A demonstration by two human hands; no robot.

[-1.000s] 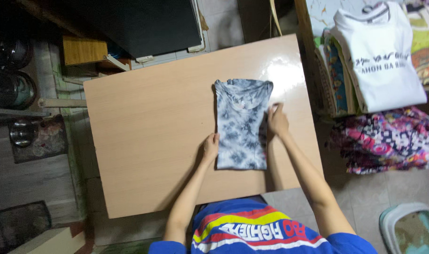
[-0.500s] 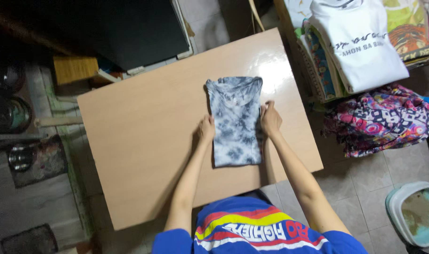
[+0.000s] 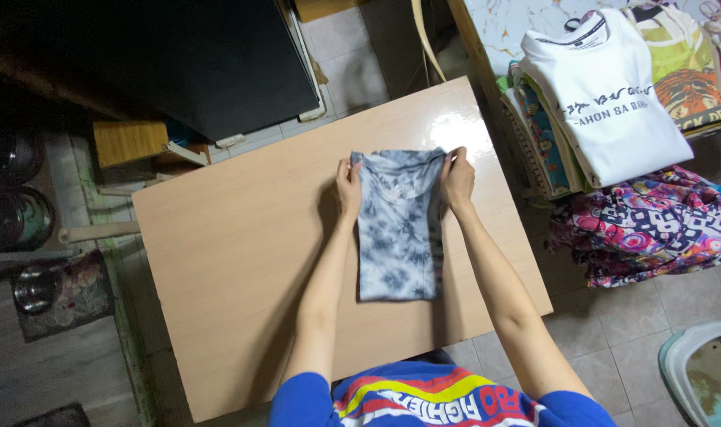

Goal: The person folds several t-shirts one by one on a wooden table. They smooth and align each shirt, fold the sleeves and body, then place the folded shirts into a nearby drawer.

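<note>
Head view: a grey folded shirt (image 3: 398, 229) lies flat on the wooden worktop (image 3: 242, 269). Left hand (image 3: 348, 187) and right hand (image 3: 457, 175) each pinch a far corner, keeping it straight.

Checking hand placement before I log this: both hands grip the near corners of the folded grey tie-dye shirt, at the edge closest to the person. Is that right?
Not quite. In the head view the left hand and right hand grip the far corners of the folded grey tie-dye shirt, at the edge away from the person. The shirt lies on the wooden table.
</note>
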